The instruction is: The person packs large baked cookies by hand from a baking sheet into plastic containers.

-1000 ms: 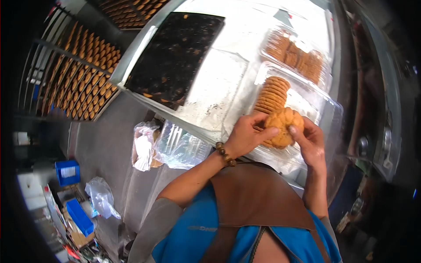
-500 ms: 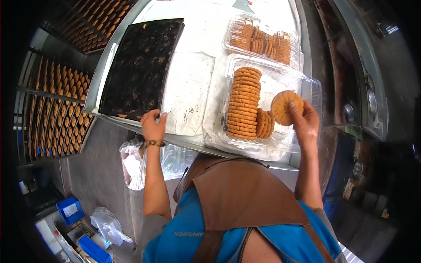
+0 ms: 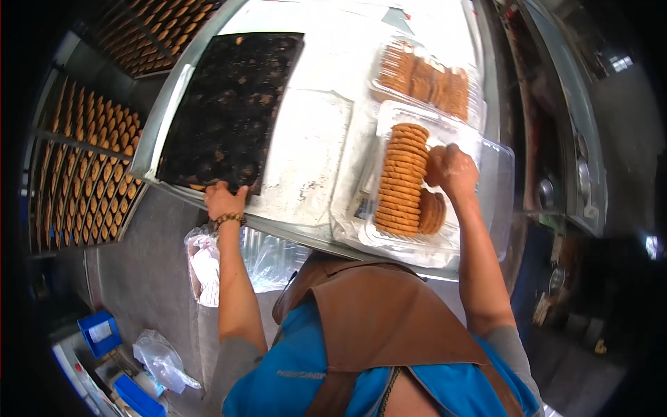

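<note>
My left hand (image 3: 226, 201) touches the front edge of a dark, crusted baking tray (image 3: 226, 104), thumb and fingers apart. My right hand (image 3: 455, 172) is closed on a round cookie (image 3: 435, 165), partly hidden by the fingers. It is inside a clear plastic box (image 3: 399, 110), beside a tall row of stacked cookies (image 3: 401, 181). A shorter group of cookies (image 3: 432, 212) leans against that row, below my right hand. Behind stands a second clear box (image 3: 381, 90) filled with cookies.
White paper (image 3: 309, 146) covers the table between tray and boxes. Racks with many baked pieces (image 3: 97, 167) stand at the left. Below the table edge are a clear plastic bag (image 3: 274, 260) and white cloth (image 3: 206, 274). Blue bins (image 3: 99, 332) stand on the lower left.
My right hand has lowered the cookie into the box, next to the tall row. My left hand has shifted left along the tray's front edge. The view has turned slightly.
</note>
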